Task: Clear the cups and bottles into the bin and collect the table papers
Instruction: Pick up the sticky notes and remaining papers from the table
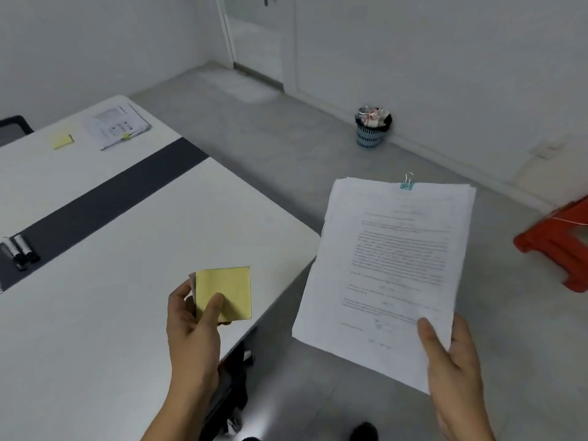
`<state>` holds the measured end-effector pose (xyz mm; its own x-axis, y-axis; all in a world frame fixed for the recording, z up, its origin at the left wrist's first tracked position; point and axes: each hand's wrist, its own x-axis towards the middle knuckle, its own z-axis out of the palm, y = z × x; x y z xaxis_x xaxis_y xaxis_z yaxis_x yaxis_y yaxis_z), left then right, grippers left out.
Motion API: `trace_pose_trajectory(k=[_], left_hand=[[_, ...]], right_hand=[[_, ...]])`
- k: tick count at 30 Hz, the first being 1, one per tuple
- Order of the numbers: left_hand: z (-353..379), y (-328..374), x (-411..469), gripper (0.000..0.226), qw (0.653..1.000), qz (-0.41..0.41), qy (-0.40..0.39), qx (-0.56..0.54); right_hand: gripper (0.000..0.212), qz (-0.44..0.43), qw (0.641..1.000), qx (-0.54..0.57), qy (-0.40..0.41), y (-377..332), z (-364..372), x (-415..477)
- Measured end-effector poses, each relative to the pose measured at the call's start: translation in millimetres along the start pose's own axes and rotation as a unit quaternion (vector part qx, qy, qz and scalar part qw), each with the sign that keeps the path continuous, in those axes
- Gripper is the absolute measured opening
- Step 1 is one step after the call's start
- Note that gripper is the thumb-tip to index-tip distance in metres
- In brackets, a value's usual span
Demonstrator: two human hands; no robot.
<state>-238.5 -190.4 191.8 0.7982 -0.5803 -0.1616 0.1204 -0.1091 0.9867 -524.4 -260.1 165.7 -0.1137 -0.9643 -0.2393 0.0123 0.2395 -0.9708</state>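
Note:
My left hand (191, 326) pinches a yellow sticky-note pad (227, 289) above the near corner of the white table (105, 313). Out past the table's edge, my right hand (451, 361) grips the lower right corner of a stack of printed papers (391, 265) held by a teal binder clip (406, 185). At the table's far end lie another stack of papers (116, 127) and a second yellow sticky pad (62, 141). A small blue bin (370, 128), full of rubbish, stands on the floor by the wall.
A dark strip (105, 198) runs across the table, with black-and-white markers (19, 249) lying on it at the left. A red plastic stool (560, 246) stands at the right. A dark chair (229, 393) is tucked under the near table corner. Grey floor lies between table and bin.

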Motion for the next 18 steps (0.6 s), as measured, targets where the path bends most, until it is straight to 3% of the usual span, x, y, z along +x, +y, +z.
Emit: trace_pose_trajectory(k=[8,18], left_hand=[[135.7,28.4,25.8,0.04,1.0,0.023,0.01,-0.011],[312.2,22.0,204.0,0.038,0.995,-0.016,0.07,-0.076]], right_hand=[[0.029,-0.034,0.998,0.008,-0.046,-74.0,-21.1,154.6],[0.031,-0.035,0.994,-0.015,-0.107,-126.8,72.9,406.9]])
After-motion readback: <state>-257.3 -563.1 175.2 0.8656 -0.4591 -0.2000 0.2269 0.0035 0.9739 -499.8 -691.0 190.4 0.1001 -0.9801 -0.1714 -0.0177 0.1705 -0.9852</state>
